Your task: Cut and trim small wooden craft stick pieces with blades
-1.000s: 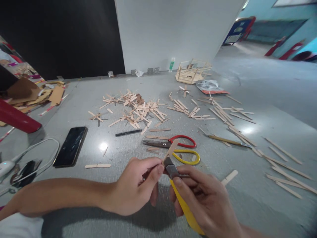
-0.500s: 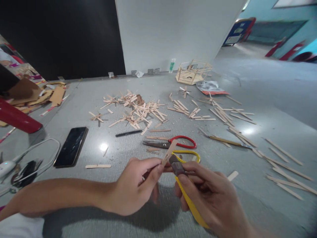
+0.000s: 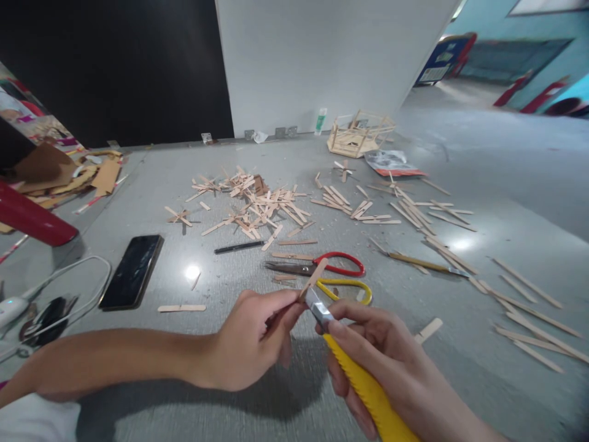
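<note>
Between its thumb and fingers my left hand [image 3: 255,341] pinches a wooden popsicle stick [image 3: 316,274], whose free end slants up and to the right. My right hand [image 3: 391,362] is wrapped round a yellow utility knife [image 3: 363,383]. The knife's metal tip [image 3: 317,309] meets the stick close to my left fingertips; the cutting edge itself is too small to make out. Just beyond the hands lie scissors [image 3: 294,268] with one red and one yellow handle loop. A notched stick [image 3: 182,308] rests on the table to the left of my left hand.
A heap of cut sticks [image 3: 262,202] covers the table's middle, with more long sticks [image 3: 529,313] at right. A craft knife [image 3: 426,263], black pen-like tool [image 3: 243,247], phone [image 3: 132,273], cable [image 3: 99,261] and red object [image 3: 37,215] lie around. A stick-built frame [image 3: 356,138] stands behind.
The utility knife has turned in my right hand, showing its bright metal side and more of the yellow handle. My left hand keeps its hold, with the stick tilted slightly differently.
</note>
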`<state>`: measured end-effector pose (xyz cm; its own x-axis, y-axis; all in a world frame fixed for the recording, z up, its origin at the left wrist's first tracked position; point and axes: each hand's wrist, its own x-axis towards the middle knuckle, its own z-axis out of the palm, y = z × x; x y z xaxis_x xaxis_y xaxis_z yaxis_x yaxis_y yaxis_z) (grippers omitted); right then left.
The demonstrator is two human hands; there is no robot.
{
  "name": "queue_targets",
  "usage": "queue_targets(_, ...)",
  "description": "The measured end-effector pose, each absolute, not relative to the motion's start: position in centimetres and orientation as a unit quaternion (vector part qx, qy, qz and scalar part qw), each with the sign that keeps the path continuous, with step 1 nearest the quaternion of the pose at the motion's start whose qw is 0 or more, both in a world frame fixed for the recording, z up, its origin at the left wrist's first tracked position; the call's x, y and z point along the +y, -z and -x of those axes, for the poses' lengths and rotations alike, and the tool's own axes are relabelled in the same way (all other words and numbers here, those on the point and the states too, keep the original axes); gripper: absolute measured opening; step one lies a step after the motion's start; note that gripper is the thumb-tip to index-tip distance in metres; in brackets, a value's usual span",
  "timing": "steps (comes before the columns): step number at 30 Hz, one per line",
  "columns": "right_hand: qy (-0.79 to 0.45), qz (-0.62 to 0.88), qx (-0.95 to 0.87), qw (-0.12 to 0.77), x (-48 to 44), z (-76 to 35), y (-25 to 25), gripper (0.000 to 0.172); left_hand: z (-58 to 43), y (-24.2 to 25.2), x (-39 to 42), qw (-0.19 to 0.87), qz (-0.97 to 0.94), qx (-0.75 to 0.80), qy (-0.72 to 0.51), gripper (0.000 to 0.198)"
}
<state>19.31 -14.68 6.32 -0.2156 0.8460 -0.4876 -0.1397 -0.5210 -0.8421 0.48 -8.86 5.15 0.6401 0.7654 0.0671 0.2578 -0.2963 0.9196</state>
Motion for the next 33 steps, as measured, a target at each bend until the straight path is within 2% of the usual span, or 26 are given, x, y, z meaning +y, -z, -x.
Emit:
queue_targets(3,-0.682,0.522,-0.350,0.374,-14.7,-19.0,-6.0,0.046,-0.6,-5.0,-9.0,0.503,-0.751,0.338,-0.261,0.038)
queue_targets(8,-0.578,0.528,-0.447,0.433,-14.8,-18.6,-4.0,0.037,-0.5,-4.7,-9.2,0.550,-0.722,0.333,-0.255,0.041)
queue_targets(12,-0.512,0.501,-0.537,0.444,-14.8,-18.9,-2.3,0.028,-0.8,-4.8,-9.1,0.605,-0.683,0.321,-0.253,0.043)
queue_targets(17,-0.441,0.526,-0.560,0.462,-14.4,-19.1,-2.3,0.022,-0.9,-4.7,-9.4,0.619,-0.683,0.302,-0.243,0.046)
queue_targets(22,-0.461,0.547,-0.477,0.510,-13.9,-19.1,-4.1,0.028,-0.7,-4.7,-9.2,0.602,-0.689,0.327,-0.237,0.046)
queue_targets(25,-0.446,0.562,-0.437,0.542,-13.7,-19.2,-5.0,0.031,-0.6,-5.1,-8.6,0.640,-0.652,0.344,-0.215,0.040)
queue_targets(29,-0.481,0.569,-0.435,0.505,-13.4,-19.8,-5.2,0.037,-0.7,-5.6,-8.0,0.681,-0.623,0.354,-0.152,0.026)
queue_targets(33,-0.550,0.547,-0.428,0.465,-13.1,-20.2,-4.6,0.035,-0.6,-6.0,-7.6,0.660,-0.661,0.341,-0.101,0.025)
